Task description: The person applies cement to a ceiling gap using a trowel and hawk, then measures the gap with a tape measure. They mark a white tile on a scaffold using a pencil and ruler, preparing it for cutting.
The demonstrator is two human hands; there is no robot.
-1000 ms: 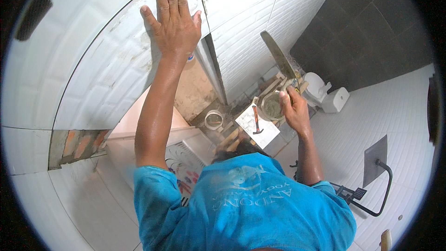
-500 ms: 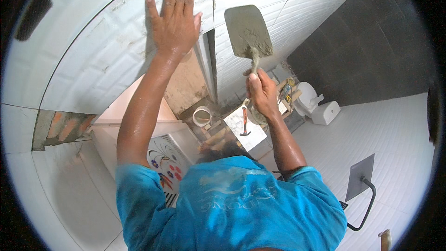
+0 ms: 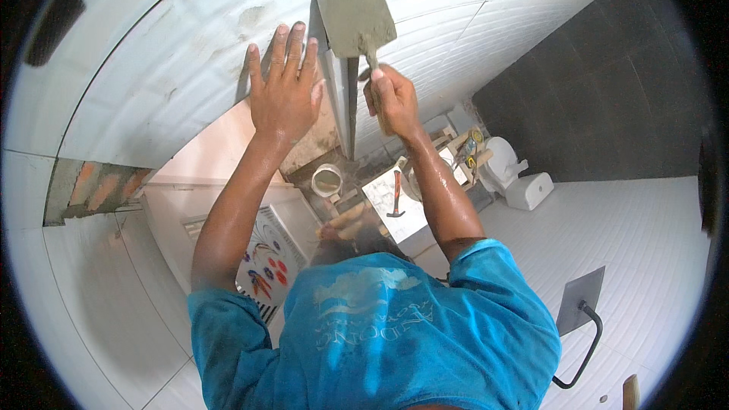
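**Trowel with grey-coated blade, in the right hand, beside a spread left hand**

Visibility: most of the handle of the trowel [image 3: 355, 19] is hidden inside the fist; its butt end shows below. The blade covers part of the wall seam behind it; whether it touches the wall cannot be told. The white wall tile [image 3: 205, 53] is cut off by the dark lens rim. The right forearm hides part of a round container near the hammer [image 3: 396, 196]. The blue shirt [image 3: 380, 319] blocks the lower centre.

Position: trowel at upper centre, blade beyond the knuckles of the right hand [image 3: 395, 100], whose fingers are curled round the handle, thumb along it. The left hand [image 3: 285, 102] holds nothing: fingers fanned, tips over the tile, left of the blade and apart from it; how firmly they press cannot be told.

Orientation: blade end toward the top of the view, leaning slightly left; long axis steep, butt at lower right. Broad face shown, smeared grey.
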